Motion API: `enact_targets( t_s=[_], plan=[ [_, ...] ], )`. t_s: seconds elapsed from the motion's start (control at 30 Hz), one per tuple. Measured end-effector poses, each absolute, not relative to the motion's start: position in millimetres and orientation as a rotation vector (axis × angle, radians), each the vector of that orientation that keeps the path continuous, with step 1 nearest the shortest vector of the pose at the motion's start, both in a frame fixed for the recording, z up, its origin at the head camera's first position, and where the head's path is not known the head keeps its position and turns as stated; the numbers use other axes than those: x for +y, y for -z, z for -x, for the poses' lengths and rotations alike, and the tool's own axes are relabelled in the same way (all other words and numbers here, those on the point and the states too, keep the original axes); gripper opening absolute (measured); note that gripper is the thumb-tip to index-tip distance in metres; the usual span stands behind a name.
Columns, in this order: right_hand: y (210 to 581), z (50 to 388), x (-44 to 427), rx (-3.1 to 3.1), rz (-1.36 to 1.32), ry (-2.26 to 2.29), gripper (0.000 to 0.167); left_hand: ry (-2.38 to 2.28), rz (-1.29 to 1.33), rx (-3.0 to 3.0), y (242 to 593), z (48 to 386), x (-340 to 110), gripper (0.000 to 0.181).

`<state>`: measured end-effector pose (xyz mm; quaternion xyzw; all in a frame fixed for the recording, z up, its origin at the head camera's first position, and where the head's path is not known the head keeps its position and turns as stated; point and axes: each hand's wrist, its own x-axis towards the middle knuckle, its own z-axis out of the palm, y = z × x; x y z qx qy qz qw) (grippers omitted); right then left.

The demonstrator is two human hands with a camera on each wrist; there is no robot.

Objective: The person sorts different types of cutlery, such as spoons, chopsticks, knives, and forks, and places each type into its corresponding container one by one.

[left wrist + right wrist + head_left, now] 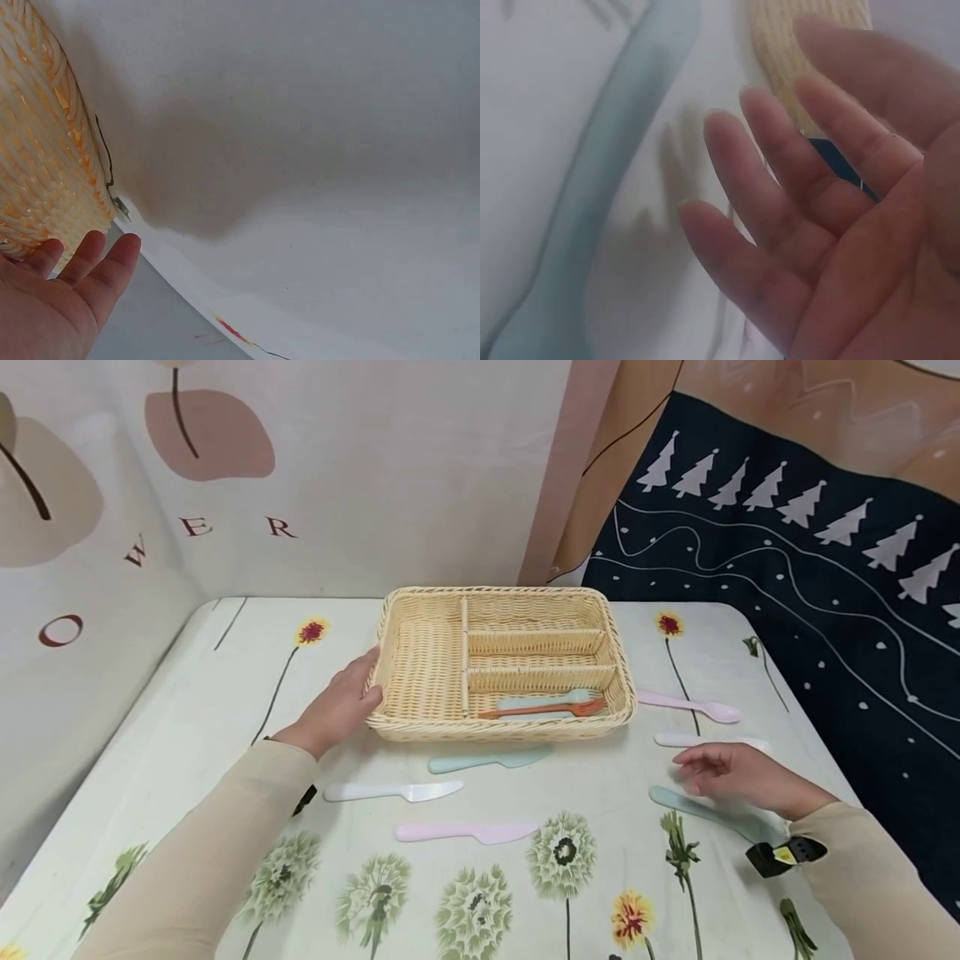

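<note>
My left hand (pixel 333 706) is at the left side of a wicker basket (pixel 498 732) with compartments, its fingers extended along the outer wall in the left wrist view. In the front right compartment lie an orange fork (pixel 543 708) and a pale teal fork (pixel 581 695); something teal shows partly beneath them. My right hand (pixel 738 777) hovers over the table right of the basket, fingers loosely bent and holding nothing. Below it is a teal utensil (pixel 701 808), its far end hidden by the wrist. A white utensil (pixel 673 740) lies just behind this hand, partly covered.
Before the basket lie a teal knife (pixel 487 761), a white knife (pixel 393 791) and a pink knife (pixel 465 832). A pink spoon (pixel 697 705) lies at the basket's right side. A flower-print cloth (pixel 600 827) covers the table; fabric hangings (pixel 360 477) stand behind it.
</note>
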<state>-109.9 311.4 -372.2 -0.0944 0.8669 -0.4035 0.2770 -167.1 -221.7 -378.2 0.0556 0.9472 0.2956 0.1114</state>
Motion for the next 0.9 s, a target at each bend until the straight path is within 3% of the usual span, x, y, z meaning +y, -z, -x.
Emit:
enact_targets(
  t_s=[0.9],
  plan=[
    [384.6,97.4,312.1,2.386,0.285,0.920,0.037,-0.869,-0.134,2.752,375.1,168.6,-221.2,0.069]
  ],
)
